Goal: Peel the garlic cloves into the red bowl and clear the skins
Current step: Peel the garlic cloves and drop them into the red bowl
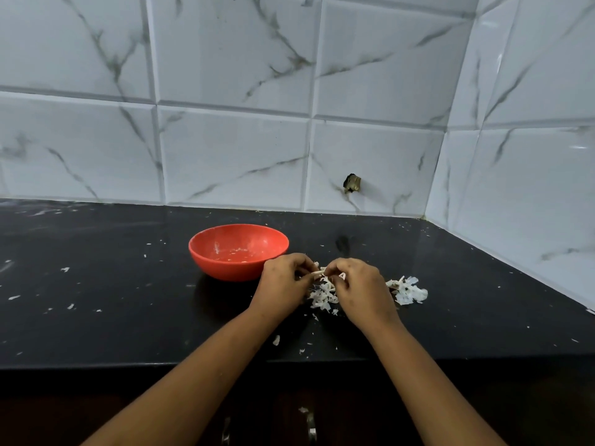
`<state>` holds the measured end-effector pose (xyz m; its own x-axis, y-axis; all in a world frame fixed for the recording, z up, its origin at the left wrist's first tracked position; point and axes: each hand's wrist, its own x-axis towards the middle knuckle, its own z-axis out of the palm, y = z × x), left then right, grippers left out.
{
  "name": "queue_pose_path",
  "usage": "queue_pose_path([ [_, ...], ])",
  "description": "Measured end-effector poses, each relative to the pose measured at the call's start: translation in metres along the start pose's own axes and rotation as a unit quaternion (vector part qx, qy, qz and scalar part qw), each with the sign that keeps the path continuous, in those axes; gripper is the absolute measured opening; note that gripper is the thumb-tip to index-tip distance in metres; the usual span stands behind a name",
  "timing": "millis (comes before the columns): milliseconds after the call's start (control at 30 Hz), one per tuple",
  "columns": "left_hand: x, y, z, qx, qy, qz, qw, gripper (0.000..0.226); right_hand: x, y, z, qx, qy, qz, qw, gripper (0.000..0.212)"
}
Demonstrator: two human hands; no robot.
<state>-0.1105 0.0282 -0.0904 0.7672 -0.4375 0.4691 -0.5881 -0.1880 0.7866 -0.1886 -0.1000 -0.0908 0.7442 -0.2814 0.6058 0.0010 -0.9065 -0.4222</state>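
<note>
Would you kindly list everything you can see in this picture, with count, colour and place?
red bowl: one, red, on the counter left of the hands, pale bits inside
garlic clove: one, pale, pinched between both hands
skin pile: one, white, on the counter beneath the hands
second skin pile: one, white, right of the right hand
loose skin bits: many, white, scattered over the counter
counter: one, black
wall tiles: several, white with grey veins, behind the counter
dark mark: one, on a lower tile
left hand: fingers curled on the clove
right hand: fingers curled on the clove
</note>
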Motion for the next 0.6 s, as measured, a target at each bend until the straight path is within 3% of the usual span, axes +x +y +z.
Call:
queue_pose_path([
  [300,-0.0007,0.0019,-0.0039,0.003,0.031,0.038,0.999,0.007,-0.0005,-0.005,-0.0069,0.191,0.002,0.015,0.982,0.02],
  [600,-0.0044,0.0094,-0.0047,-0.003,-0.005,0.066,0.998,0.002,-0.0004,-0.005,-0.0072,0.224,0.013,0.006,0.975,0.015],
])
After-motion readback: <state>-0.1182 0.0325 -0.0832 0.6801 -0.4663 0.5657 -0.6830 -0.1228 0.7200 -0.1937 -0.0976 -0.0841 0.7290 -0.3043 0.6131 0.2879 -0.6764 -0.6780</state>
